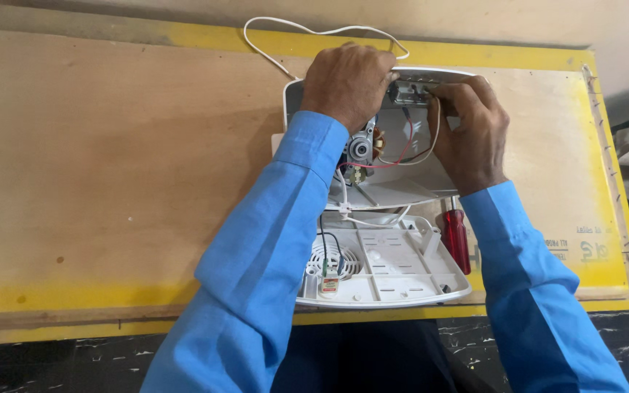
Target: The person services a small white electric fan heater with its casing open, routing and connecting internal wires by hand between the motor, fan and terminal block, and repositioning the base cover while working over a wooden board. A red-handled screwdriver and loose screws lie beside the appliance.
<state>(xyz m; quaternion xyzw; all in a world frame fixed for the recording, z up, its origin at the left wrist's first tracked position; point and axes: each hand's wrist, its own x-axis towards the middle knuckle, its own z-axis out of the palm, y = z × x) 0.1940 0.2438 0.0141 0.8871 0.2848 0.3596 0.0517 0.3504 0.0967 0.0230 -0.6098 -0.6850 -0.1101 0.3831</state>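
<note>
Both hands work at far edge of open white appliance shell (402, 178) on the desk (111, 167). Left hand (347, 84) rests on shell top; right hand (471, 135) pinches a small metal part (408, 93) w/ wires. Red-handled screwdriver (457, 236) lies beside the back cover (387, 266).

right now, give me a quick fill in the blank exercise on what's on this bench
1. Both hands work at the far end of an opened white appliance housing lying on a ____ board.
2. The screwdriver beside the right forearm has a ____ handle.
3. Both sleeves are ____.
4. The left hand and right hand meet at a small ____ part.

Missing words: wooden; red; blue; metal
</note>
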